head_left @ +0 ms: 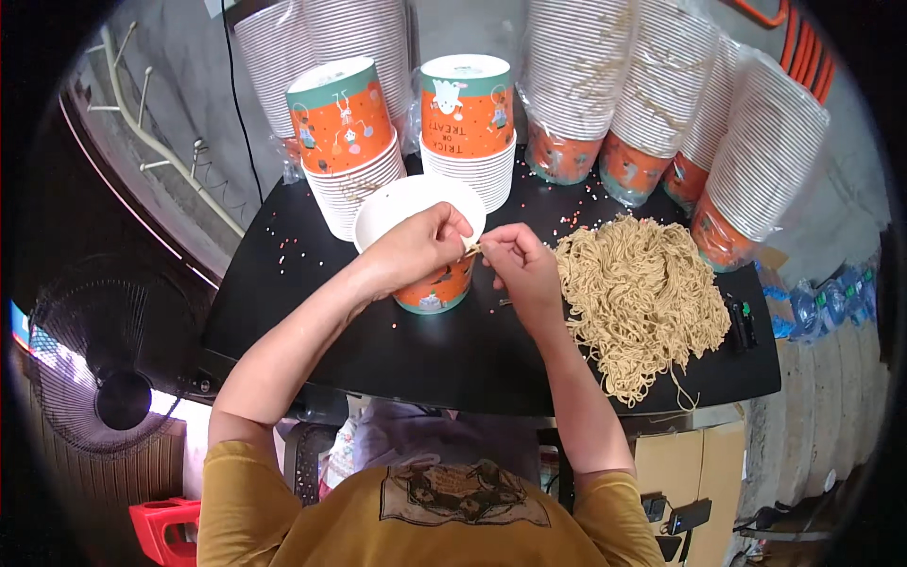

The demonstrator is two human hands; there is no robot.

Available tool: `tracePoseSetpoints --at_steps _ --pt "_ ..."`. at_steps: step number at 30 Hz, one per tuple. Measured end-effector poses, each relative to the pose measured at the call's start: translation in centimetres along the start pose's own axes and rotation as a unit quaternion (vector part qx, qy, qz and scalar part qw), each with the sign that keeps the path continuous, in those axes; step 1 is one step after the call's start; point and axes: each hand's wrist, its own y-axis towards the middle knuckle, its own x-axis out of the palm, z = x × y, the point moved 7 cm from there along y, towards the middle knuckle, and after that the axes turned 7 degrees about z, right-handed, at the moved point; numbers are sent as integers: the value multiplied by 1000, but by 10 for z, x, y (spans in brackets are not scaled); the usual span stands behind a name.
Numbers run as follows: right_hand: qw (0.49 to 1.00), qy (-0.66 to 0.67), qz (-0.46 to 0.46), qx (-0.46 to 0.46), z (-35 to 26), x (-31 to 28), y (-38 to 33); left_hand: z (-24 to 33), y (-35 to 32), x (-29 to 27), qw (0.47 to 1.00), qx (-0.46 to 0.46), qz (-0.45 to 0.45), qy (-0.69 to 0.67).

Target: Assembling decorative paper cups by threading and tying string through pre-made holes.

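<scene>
An orange paper cup with a white inside and a green base band stands upright on the black table, its mouth facing me. At the right side of its rim, my left hand is closed, with thumb and fingertips pinched on a short bit of tan cord. Close beside it, my right hand pinches the same bit of cord from the other side. The fingers partly hide how the cord meets the cup. A loose heap of tan cord loops lies just right of my right hand.
Two stacks of upside-down orange cups stand behind the cup. Tall plastic-wrapped cup stacks line the back. Small pale bits dot the black table. A black tool lies at right; a fan stands left.
</scene>
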Motion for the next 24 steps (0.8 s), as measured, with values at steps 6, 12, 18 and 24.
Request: tracePoseSetpoints --at_steps 6,12,18,24 --pt "1000 -1 2 -3 3 0 3 21 -10 4 972 118 87 182" --pt "999 36 10 -10 1 0 1 31 -18 13 911 236 212 263" --pt "999 27 10 -23 3 -1 6 29 -22 14 895 261 254 259" --pt "999 32 24 -15 1 -4 7 32 -24 15 895 250 257 265"
